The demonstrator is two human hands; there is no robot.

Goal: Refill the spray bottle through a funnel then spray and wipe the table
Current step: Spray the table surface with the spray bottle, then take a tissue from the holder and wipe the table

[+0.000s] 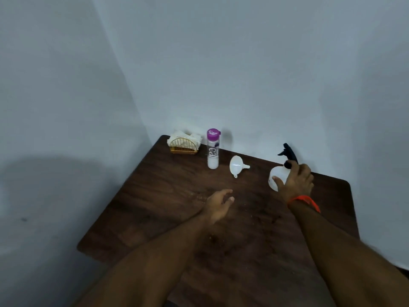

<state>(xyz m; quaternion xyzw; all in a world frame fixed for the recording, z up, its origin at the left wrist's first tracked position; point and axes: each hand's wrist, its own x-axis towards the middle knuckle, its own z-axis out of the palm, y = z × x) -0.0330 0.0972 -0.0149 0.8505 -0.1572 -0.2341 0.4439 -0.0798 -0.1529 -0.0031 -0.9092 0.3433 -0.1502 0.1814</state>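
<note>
A white spray bottle (277,175) with a black trigger head stands at the right side of the dark wooden table (155,207). My right hand (295,182) is wrapped around its body, an orange band at the wrist. A white funnel (236,165) lies on its side near the table's far edge, left of the spray bottle. A clear water bottle (213,149) with a purple cap stands upright left of the funnel. My left hand (219,204) hovers over the middle of the table, fingers apart, holding nothing.
A gold wire holder (183,147) with white napkins sits in the far left corner of the table. Pale walls close in behind and to the left of the table. Crumbs or specks dot the tabletop near the middle.
</note>
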